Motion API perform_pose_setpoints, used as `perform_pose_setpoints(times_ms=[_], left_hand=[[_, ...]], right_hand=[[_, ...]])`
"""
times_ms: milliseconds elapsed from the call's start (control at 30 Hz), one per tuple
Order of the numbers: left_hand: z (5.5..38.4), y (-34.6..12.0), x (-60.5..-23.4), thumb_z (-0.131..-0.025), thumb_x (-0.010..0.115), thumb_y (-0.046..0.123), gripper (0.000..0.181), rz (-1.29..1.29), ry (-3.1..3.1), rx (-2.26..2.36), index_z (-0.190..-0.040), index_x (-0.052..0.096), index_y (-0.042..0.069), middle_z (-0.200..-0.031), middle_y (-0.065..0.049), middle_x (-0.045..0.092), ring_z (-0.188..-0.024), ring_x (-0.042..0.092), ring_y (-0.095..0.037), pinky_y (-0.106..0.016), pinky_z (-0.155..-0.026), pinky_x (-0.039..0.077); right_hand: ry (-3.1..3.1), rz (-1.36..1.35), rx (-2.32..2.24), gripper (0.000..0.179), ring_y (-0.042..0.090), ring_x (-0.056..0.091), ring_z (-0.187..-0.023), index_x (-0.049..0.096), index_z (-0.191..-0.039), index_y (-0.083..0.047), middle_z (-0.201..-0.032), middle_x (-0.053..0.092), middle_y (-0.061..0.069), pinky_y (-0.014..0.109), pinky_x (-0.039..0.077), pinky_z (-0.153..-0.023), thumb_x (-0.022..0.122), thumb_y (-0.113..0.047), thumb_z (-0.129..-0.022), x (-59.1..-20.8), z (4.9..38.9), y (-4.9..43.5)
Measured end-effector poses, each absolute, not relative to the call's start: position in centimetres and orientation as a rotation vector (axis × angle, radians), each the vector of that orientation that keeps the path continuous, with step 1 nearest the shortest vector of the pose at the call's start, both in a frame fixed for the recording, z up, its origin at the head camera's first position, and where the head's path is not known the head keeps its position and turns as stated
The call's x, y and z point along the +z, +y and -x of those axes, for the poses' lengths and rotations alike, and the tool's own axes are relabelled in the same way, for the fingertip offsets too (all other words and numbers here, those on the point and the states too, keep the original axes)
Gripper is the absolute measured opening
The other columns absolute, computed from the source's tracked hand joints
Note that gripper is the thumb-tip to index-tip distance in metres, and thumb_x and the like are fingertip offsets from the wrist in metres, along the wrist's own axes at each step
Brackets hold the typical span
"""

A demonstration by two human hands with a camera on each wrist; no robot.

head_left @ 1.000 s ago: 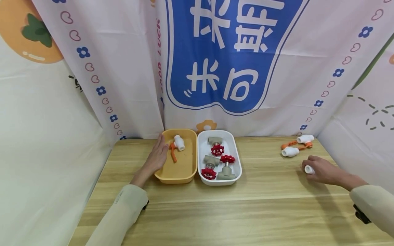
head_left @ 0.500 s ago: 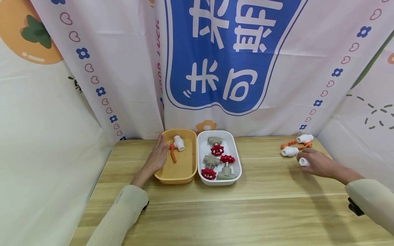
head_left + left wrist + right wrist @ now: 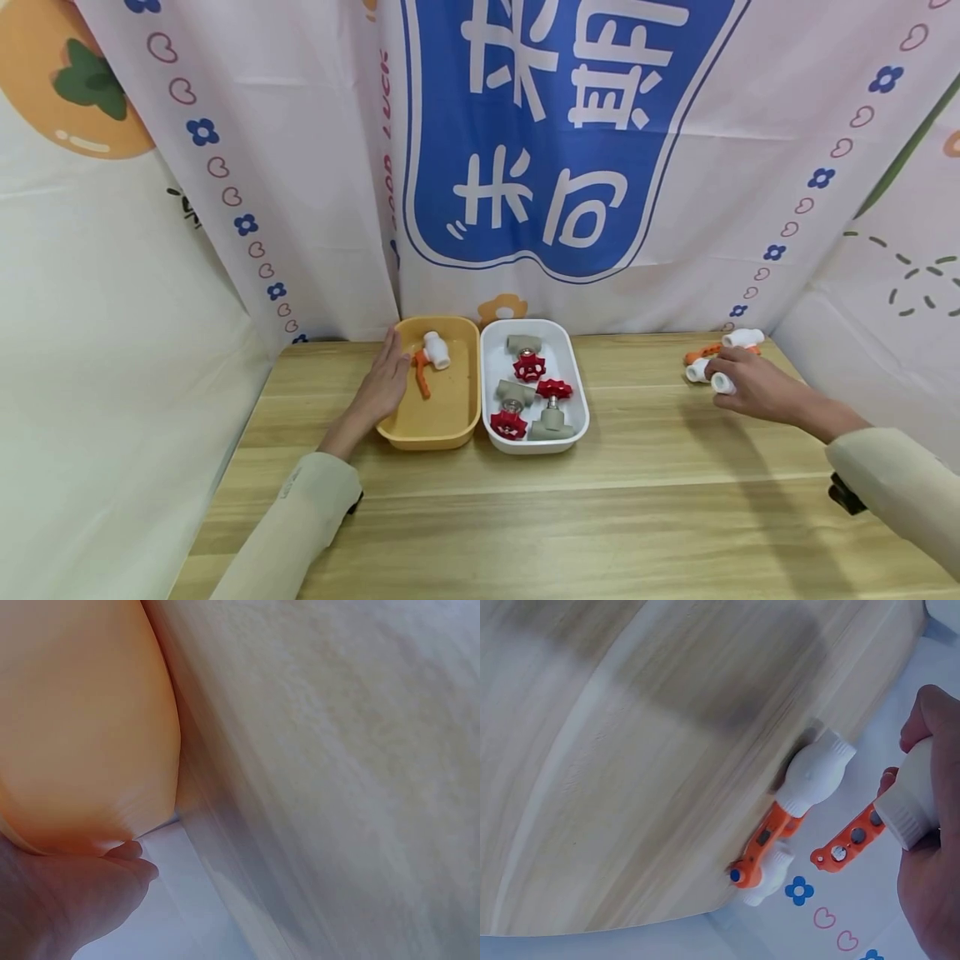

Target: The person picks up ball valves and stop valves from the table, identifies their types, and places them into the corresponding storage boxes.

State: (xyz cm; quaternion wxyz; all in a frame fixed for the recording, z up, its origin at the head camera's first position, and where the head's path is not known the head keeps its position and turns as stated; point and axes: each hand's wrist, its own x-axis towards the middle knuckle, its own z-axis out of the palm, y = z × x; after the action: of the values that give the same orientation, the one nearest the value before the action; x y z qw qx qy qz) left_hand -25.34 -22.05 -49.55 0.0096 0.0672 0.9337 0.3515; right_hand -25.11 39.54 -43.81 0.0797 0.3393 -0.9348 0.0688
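My right hand (image 3: 761,387) grips a white plastic ball valve (image 3: 916,793). Its orange lever, with holes in it, juts out past the fingers in the right wrist view. The valve is above the table, close to two more white ball valves with orange levers, the nearer (image 3: 819,771) and the farther (image 3: 774,874). In the head view the hand partly covers them. My left hand (image 3: 382,385) rests with straight fingers along the left side of the yellow bin (image 3: 446,417). Inside that bin lies one white ball valve (image 3: 436,348) with an orange lever.
A white bin (image 3: 552,343) stands against the yellow one's right side. It holds three grey valves with red handwheels, one being the lower right valve (image 3: 552,423). A printed cloth (image 3: 337,250) hangs behind the wooden table (image 3: 570,525), with more cloth at both sides.
My right hand has moved left and a little farther back with the ball valve, now overlapping the valves on the table. The left hand stays at the yellow bin.
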Motion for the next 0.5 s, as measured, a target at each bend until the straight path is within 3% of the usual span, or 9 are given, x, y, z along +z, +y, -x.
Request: perform_pose_setpoints(times_ms=[300,500], left_hand=[[25.3,-22.0,-49.5,-0.117,0.016,0.034,0.064,-0.212,2.929,1.073,-0.166,0.0,-0.003,-0.178,-0.017,-0.008,-0.164,-0.002,-0.035,-0.053,-0.132,0.009],[25.3,-22.0,-49.6,-0.117,0.02,0.028,0.062,-0.203,2.93,1.068,-0.166,0.0,-0.004,-0.178,-0.017,-0.008,-0.164,-0.003,-0.033,-0.052,-0.132,0.01]], right_hand=[[-2.639,-1.092,0.231,0.033,0.013,0.057,-0.08,0.075,-0.095,-0.009,-0.093,0.063,-0.002,0.034,0.051,-0.064,0.092,-0.004,-0.067,-43.5,25.9,37.4],[-2.654,-1.084,0.221,0.031,0.012,0.057,-0.079,0.073,-0.094,-0.013,-0.091,0.062,-0.004,0.037,0.053,-0.066,0.092,-0.004,-0.07,-42.7,26.3,35.8]])
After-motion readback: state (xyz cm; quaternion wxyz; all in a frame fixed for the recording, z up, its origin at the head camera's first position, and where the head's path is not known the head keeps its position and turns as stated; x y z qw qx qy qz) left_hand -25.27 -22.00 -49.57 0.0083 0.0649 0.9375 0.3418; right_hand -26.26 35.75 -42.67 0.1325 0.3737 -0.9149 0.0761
